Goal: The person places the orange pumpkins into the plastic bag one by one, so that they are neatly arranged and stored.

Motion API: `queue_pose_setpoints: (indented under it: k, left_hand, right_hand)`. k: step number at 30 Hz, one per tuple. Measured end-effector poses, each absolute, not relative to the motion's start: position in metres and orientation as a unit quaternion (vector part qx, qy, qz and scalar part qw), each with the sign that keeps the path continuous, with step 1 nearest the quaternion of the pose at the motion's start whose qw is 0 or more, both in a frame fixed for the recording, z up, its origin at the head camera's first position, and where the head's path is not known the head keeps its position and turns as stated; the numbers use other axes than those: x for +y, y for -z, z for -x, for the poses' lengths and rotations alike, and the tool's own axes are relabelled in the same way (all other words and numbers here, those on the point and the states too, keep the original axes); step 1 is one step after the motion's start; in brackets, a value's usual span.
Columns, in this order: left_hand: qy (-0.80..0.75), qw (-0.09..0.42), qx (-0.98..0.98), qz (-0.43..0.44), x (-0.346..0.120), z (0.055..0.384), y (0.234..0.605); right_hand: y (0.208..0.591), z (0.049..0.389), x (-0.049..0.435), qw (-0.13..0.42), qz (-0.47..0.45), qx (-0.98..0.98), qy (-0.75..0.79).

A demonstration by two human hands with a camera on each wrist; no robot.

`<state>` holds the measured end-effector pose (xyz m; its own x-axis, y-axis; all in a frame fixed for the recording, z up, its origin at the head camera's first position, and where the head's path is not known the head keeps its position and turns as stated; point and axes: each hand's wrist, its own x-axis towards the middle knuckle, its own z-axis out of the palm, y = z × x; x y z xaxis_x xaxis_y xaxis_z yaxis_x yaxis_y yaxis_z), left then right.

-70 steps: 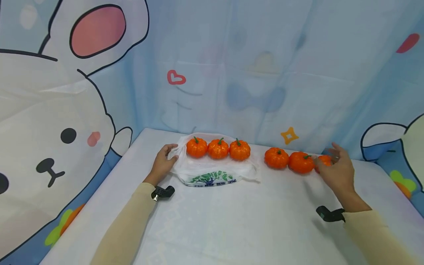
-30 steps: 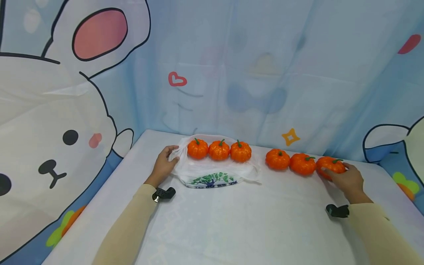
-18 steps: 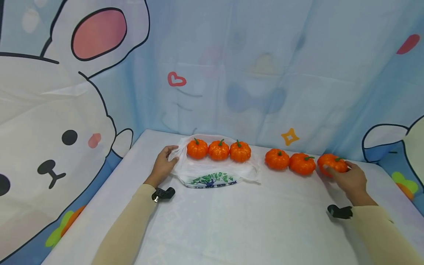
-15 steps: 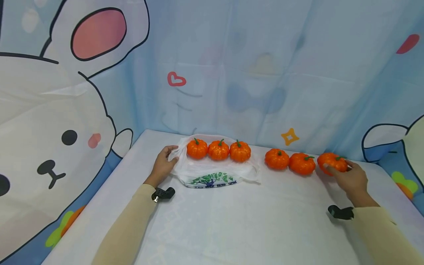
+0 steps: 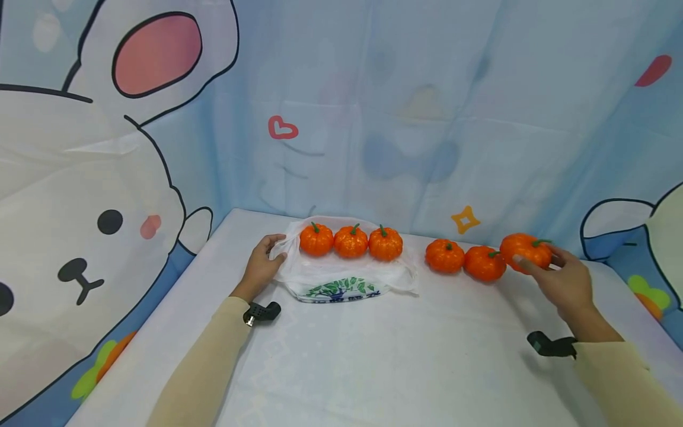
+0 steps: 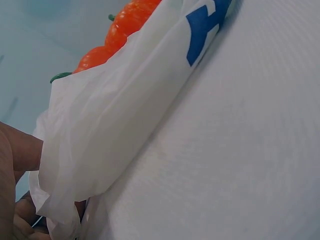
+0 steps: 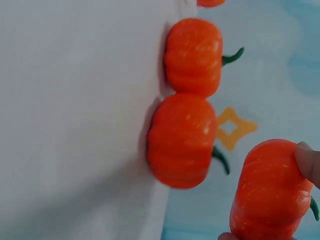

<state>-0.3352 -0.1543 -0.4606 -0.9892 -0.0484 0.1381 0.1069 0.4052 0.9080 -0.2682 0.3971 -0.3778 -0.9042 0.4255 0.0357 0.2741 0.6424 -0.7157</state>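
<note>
My right hand (image 5: 568, 284) grips a small orange pumpkin (image 5: 525, 252) with a green stem, held up off the table at the right. In the right wrist view the thumb (image 7: 309, 162) presses on the held pumpkin (image 7: 272, 192). Two more pumpkins, one at the row's left (image 5: 445, 256) and one nearer my hand (image 5: 484, 264), sit touching on the table. My left hand (image 5: 262, 265) pinches the left edge of a white plastic bag (image 5: 341, 276) with a green and blue print. Three pumpkins (image 5: 350, 241) lie side by side in the bag's mouth.
A white cloth covers the table (image 5: 384, 362). Behind it hangs a light blue printed curtain (image 5: 331, 160), close to the table's back edge. Each wrist wears a black camera, the left one (image 5: 261, 312) and the right one (image 5: 551, 344).
My right hand reached the rightmost pumpkin, took hold of it and raised it off the table, slightly to the left. The left hand and the bag stay in place.
</note>
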Motion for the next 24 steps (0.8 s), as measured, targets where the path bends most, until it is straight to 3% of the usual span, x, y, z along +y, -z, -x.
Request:
queue_pose_setpoints:
  k: [24]
  left_hand:
    - [0.543,0.067,-0.837,0.016,-0.154,0.335,0.459]
  right_hand:
    - [0.348,0.251,0.306,0.078,0.039,-0.924,-0.371]
